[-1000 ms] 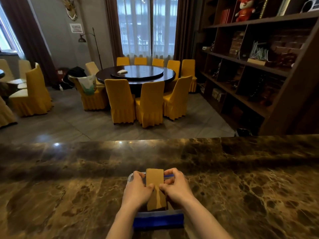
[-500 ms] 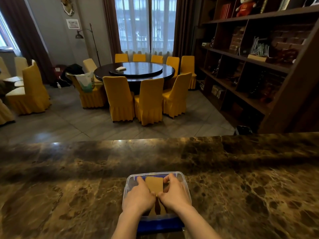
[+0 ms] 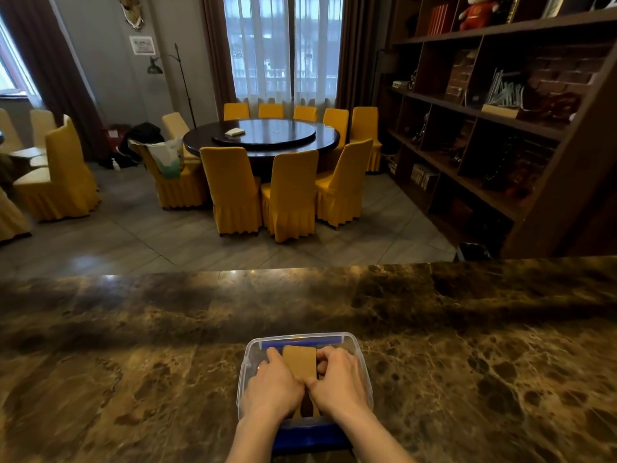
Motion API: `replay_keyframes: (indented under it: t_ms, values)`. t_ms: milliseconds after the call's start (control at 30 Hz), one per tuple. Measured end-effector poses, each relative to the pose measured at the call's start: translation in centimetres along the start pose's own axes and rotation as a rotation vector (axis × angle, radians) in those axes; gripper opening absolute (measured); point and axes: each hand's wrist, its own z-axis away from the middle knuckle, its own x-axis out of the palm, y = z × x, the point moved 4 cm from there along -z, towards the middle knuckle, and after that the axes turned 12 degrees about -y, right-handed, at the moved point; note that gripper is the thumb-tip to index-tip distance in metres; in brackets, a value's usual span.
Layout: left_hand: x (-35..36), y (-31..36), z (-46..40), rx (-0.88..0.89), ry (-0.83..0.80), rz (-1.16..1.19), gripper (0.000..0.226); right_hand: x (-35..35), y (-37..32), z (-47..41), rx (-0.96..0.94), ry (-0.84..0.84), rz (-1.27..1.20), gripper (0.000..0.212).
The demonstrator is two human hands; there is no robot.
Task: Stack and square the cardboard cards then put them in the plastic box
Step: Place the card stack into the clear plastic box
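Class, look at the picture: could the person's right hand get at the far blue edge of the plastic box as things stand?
Probably yes. The right hand is already inside the plastic box, on the cardboard cards, and the far blue edge lies just beyond its fingertips with nothing between. It would have to let go of the cards first.

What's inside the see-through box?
Inside the plastic box, a stack of brown cardboard cards sits between the left hand and right hand. The hands cover the stack's near end and most of the floor.

Cards in box on counter
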Motion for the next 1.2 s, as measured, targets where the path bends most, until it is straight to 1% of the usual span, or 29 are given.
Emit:
replay_keyframes:
  t_ms: [100, 200, 300, 367, 400, 500, 533, 567, 667, 733, 800, 867, 967, 1067, 1200]
  values:
    - [0.1, 0.1, -0.1, -0.028, 0.030, -0.023, 0.055, 0.1, -0.1, 0.0, -0.007, 0.017, 0.066, 0.037]
    - [0.2, 0.2, -0.3, -0.039, 0.054, -0.040, 0.034, 0.1, -0.3, -0.1, -0.018, 0.024, 0.123, 0.043]
    - [0.2, 0.3, -0.3, -0.045, 0.077, -0.090, 0.022, 0.3, -0.6, 0.1, -0.044, 0.025, 0.179, 0.047]
    - [0.1, 0.4, -0.3, -0.039, 0.094, -0.111, 0.024, 0.4, -0.9, 0.2, -0.070, 0.029, 0.222, 0.046]
    - [0.0, 0.5, -0.3, -0.031, 0.109, -0.115, 0.030, 0.3, -1.0, 0.3, -0.084, 0.033, 0.244, 0.046]
    - [-0.2, 0.9, 0.1, 0.029, 0.175, -0.147, 0.066, -0.3, -1.6, 0.4, -0.153, 0.028, 0.353, 0.047]
    - [-0.1, 0.9, 0.4, 0.064, 0.193, -0.173, 0.074, -0.6, -1.9, 0.5, -0.182, 0.010, 0.399, 0.046]
    - [0.0, 0.8, 0.7, 0.093, 0.209, -0.194, 0.077, -0.7, -2.1, 0.7, -0.214, -0.014, 0.449, 0.044]
    - [-0.6, 0.2, 1.7, 0.179, 0.269, -0.189, 0.068, -1.2, -2.5, 1.3, -0.322, -0.064, 0.549, 0.039]
    - [-1.3, 0.1, 2.1, 0.265, 0.279, -0.200, 0.063, -1.6, -2.6, 1.5, -0.364, -0.101, 0.568, 0.040]
    - [-1.5, 0.2, 2.2, 0.346, 0.226, -0.212, 0.059, -1.8, -2.5, 1.4, -0.369, -0.168, 0.598, 0.038]
    - [-1.4, 0.4, 2.2, 0.384, 0.162, -0.208, 0.057, -1.8, -2.3, 1.3, -0.357, -0.226, 0.612, 0.034]
    - [-1.0, 0.6, 2.1, 0.392, 0.095, -0.159, 0.049, -1.3, -1.8, 1.1, -0.343, -0.268, 0.594, 0.033]
    - [-0.9, 0.8, 1.9, 0.370, 0.102, -0.111, 0.040, -1.2, -1.5, 0.7, -0.322, -0.276, 0.591, 0.034]
    - [-0.9, 0.9, 1.6, 0.346, 0.099, -0.087, 0.038, -0.8, -1.3, 0.3, -0.328, -0.302, 0.625, 0.037]
